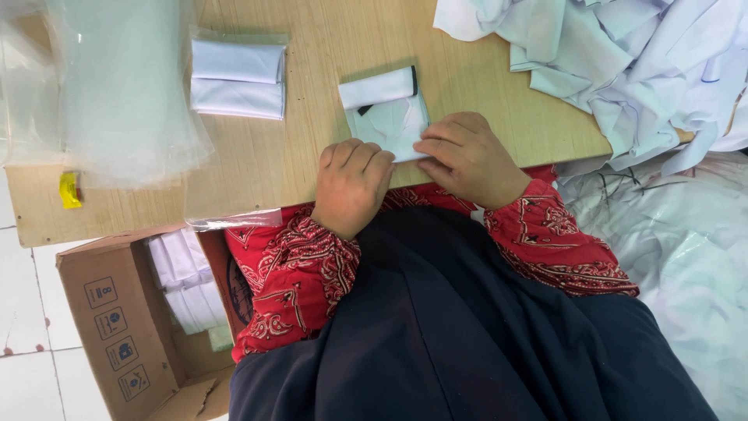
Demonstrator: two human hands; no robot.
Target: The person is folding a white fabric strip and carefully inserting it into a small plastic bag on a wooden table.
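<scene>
Folded white garment (pixel 387 115): lies flat on the wooden table (pixel 327 47), near its front edge, just ahead of both hands; a rolled white band with a dark end sits across its far side
Left hand (pixel 352 184): curled into a loose fist, knuckles up, fingertips tucked under at the near left corner of the garment; touching its edge, whether it pinches cloth cannot be told
Right hand (pixel 470 156): palm down, fingers together and stretched leftward, pressing on the near right edge of the garment; fingertips almost meet the left hand's knuckles
Garment relative to hands: beyond and between them, near edge covered by the fingers of both, far part uncovered
Sleeves: red with a paisley print, both wrists resting at the table edge over a dark blue cloth on the lap
Bagged white garment (pixel 238 79): folded, in a clear bag, on the table to the left of the hands, well apart
Clear plastic bags (pixel 117 86): loose stack at the far left of the table
White garment heap (pixel 623 62): unfolded, piled at the far right of the table
Cardboard box (pixel 125 327): open, on the floor at lower left, folded white pieces inside
</scene>
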